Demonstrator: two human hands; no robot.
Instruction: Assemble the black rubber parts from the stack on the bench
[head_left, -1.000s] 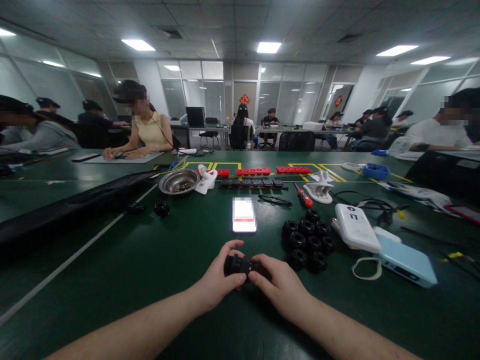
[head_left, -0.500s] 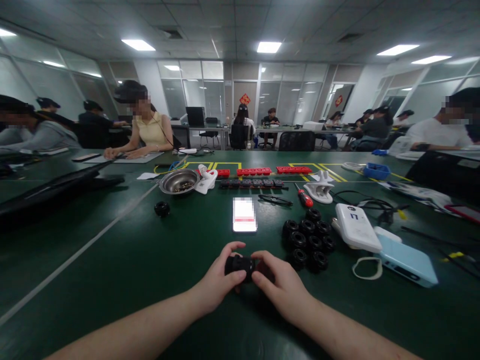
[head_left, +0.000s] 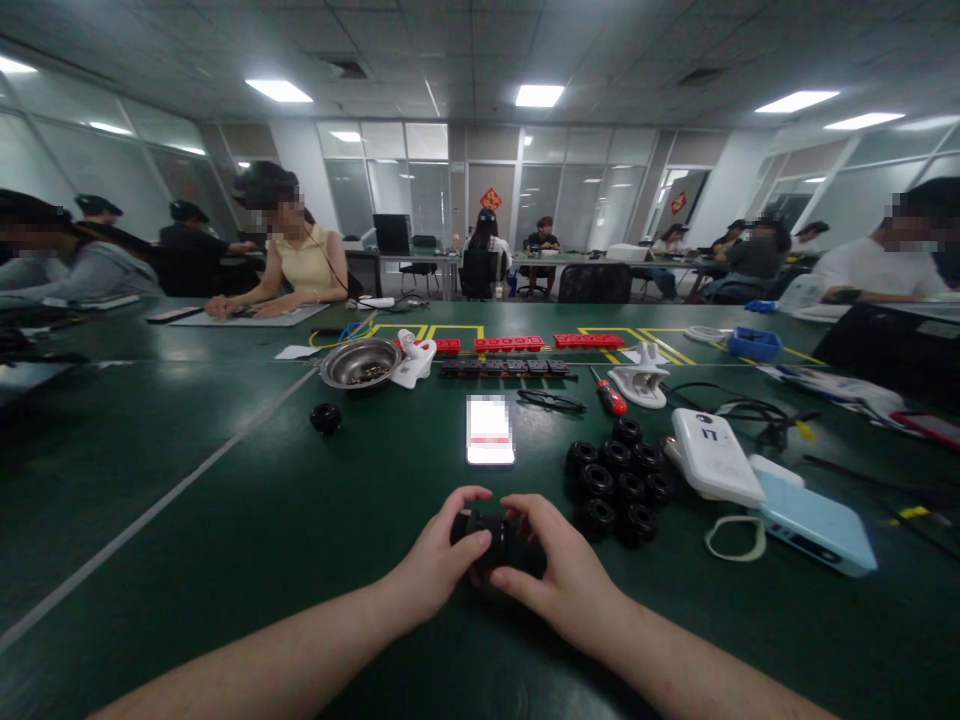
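Observation:
Both my hands meet low in the middle of the green table [head_left: 247, 520] around a small black round part [head_left: 487, 535]. My left hand [head_left: 442, 560] grips its left end with thumb and fingers curled. My right hand [head_left: 559, 575] wraps its right end, fingers closed over the top. Just right of my hands lies a cluster of several black wheel-like parts [head_left: 619, 480]. One more black part [head_left: 325, 417] sits alone to the left. A lit phone [head_left: 490, 430] lies face up beyond my hands.
A metal bowl [head_left: 358, 362], white clips [head_left: 639, 380], a red-handled screwdriver [head_left: 606, 392], red and black part strips [head_left: 510, 345], a white device [head_left: 716, 455], a light blue box [head_left: 814, 525] and cables lie further back and right. Other people sit at the surrounding tables.
My right hand's fingers have closed further over the black part and both hands shifted slightly. The long black object at the left has slid out of view.

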